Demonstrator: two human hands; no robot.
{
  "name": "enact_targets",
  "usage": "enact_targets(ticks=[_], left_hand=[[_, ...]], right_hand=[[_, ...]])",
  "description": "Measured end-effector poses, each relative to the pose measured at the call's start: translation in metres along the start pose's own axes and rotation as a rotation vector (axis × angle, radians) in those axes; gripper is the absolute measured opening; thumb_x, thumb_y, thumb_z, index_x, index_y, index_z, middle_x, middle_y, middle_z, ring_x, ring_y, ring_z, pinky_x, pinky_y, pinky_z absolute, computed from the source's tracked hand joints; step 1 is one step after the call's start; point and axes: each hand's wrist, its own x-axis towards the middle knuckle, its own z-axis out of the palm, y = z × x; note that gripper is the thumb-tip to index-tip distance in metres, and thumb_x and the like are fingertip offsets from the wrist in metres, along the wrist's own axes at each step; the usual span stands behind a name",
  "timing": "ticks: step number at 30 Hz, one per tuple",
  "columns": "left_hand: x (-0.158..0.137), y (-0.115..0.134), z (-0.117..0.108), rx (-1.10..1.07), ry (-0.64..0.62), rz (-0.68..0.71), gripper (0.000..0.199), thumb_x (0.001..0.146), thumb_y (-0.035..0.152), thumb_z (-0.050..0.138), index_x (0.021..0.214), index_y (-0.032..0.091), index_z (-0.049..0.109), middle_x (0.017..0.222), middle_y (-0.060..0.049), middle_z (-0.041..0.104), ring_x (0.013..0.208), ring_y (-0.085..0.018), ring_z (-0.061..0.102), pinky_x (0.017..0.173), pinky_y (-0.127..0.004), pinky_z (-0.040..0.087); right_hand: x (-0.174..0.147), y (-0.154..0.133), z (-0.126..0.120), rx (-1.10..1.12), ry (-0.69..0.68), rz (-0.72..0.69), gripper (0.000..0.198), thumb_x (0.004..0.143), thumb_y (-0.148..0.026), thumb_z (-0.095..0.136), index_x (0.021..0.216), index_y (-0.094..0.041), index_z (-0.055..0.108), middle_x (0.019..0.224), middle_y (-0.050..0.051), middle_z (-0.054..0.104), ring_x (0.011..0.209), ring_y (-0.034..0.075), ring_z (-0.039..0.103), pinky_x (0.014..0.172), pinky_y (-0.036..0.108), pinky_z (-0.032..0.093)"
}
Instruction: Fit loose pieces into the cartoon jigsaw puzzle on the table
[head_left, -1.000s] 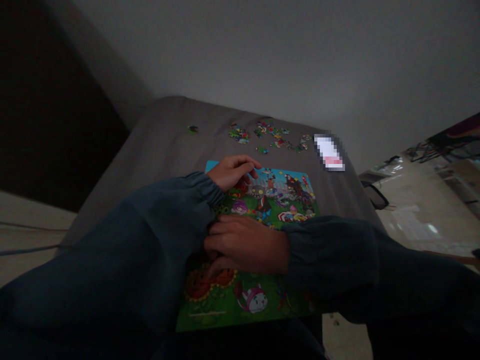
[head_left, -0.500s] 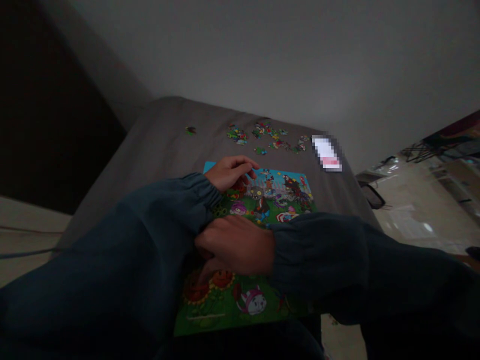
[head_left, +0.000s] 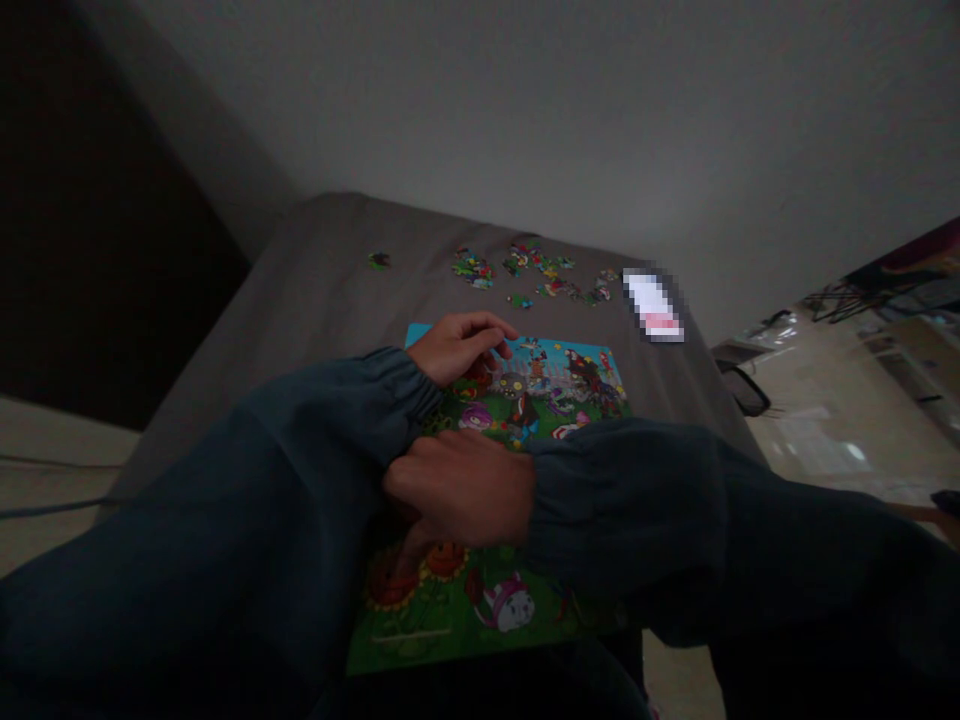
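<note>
A jigsaw puzzle board [head_left: 517, 640] with cartoon zombies, sunflowers and a blue sky band lies in front of me, its near edge above my lap. My left hand [head_left: 461, 347] rests over its far left corner, fingers loosely bent and a little apart, with nothing seen in them. Nearer to me, my right hand [head_left: 461, 488] is over the left middle of the board. Its fingers are curled and point down, and the back of the hand hides their tips. Whether a piece is between them cannot be seen.
Beyond the board, loose puzzle pieces [head_left: 474, 268] lie in clusters on the grey cloth-covered surface [head_left: 315, 270]. One dark piece [head_left: 379, 261] sits apart at the left. A phone with a blurred, lit screen [head_left: 652, 305] is at the right edge. A pale wall [head_left: 480, 120] stands behind.
My right hand has shifted slightly left, still over the board. My left hand, the board and the loose pieces look about the same.
</note>
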Motion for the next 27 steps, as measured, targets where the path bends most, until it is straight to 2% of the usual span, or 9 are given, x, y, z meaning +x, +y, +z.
enact_targets(ticks=[4,7,12,15,17,19,20,24,27], left_hand=[[0.000,-0.002,-0.002,0.015,-0.004,0.011,0.013,0.085,0.020,0.056,0.089,0.014,0.066,0.077,-0.003,0.067,0.052,-0.007,0.056,0.043,-0.016,0.042],[0.001,-0.004,-0.006,0.033,0.002,0.032,0.018,0.082,0.029,0.060,0.092,0.015,0.066,0.080,-0.004,0.068,0.055,-0.009,0.057,0.046,-0.018,0.045],[0.002,-0.001,-0.018,0.093,0.066,0.088,0.030,0.078,0.042,0.064,0.094,0.017,0.066,0.084,-0.004,0.068,0.060,-0.011,0.059,0.054,-0.022,0.049],[0.006,-0.001,-0.025,0.161,0.124,0.118,0.034,0.076,0.046,0.064,0.095,0.017,0.065,0.085,-0.005,0.068,0.062,-0.012,0.060,0.057,-0.024,0.050],[0.008,-0.001,-0.031,0.225,0.174,0.134,0.039,0.074,0.050,0.063,0.095,0.017,0.065,0.086,-0.006,0.068,0.063,-0.013,0.059,0.058,-0.025,0.050],[0.010,-0.001,-0.040,0.314,0.240,0.150,0.041,0.074,0.052,0.061,0.096,0.017,0.065,0.087,-0.006,0.069,0.065,-0.014,0.059,0.059,-0.026,0.049],[0.011,0.001,-0.046,0.371,0.282,0.159,0.040,0.074,0.051,0.061,0.096,0.018,0.066,0.087,-0.006,0.069,0.067,-0.015,0.059,0.060,-0.027,0.049],[0.012,0.017,-0.085,0.646,0.535,0.210,0.025,0.078,0.043,0.061,0.096,0.027,0.066,0.093,0.002,0.069,0.089,-0.023,0.058,0.067,-0.029,0.046],[0.019,0.032,-0.118,0.812,0.594,0.195,0.024,0.077,0.033,0.065,0.100,0.028,0.065,0.100,0.003,0.067,0.102,-0.026,0.055,0.076,-0.031,0.046]], right_hand=[[-0.001,-0.001,-0.001,0.021,-0.027,0.006,0.046,0.077,-0.063,0.063,0.087,-0.018,0.064,0.082,0.006,0.064,0.069,0.019,0.060,0.049,0.025,0.028],[-0.014,0.007,-0.013,0.106,-0.077,-0.031,0.044,0.078,-0.062,0.062,0.081,-0.018,0.064,0.077,0.003,0.064,0.066,0.016,0.057,0.050,0.024,0.027],[-0.062,0.057,-0.050,0.231,0.001,0.073,0.034,0.086,-0.048,0.060,0.092,-0.015,0.067,0.074,0.001,0.064,0.066,0.011,0.055,0.059,0.022,0.035],[-0.091,0.106,-0.057,0.283,0.151,0.234,0.028,0.089,-0.040,0.057,0.096,-0.015,0.068,0.081,0.002,0.066,0.068,0.011,0.057,0.061,0.022,0.038],[-0.103,0.138,-0.048,0.257,0.356,0.332,0.026,0.091,-0.037,0.054,0.096,-0.015,0.068,0.080,0.002,0.067,0.069,0.011,0.057,0.063,0.022,0.040],[-0.111,0.165,-0.032,0.209,0.609,0.501,0.025,0.091,-0.034,0.052,0.091,-0.014,0.067,0.078,0.003,0.066,0.067,0.011,0.057,0.063,0.022,0.040],[-0.113,0.176,-0.024,0.193,0.679,0.548,0.027,0.093,-0.033,0.048,0.093,-0.013,0.067,0.080,0.005,0.067,0.067,0.012,0.057,0.063,0.023,0.041],[-0.114,0.200,0.002,0.164,0.784,0.577,0.024,0.090,-0.029,0.051,0.089,-0.012,0.067,0.075,0.007,0.067,0.064,0.014,0.055,0.063,0.026,0.039],[-0.113,0.204,0.007,0.156,0.807,0.542,0.021,0.088,-0.029,0.053,0.087,-0.015,0.068,0.076,0.006,0.068,0.064,0.013,0.056,0.064,0.025,0.039]])
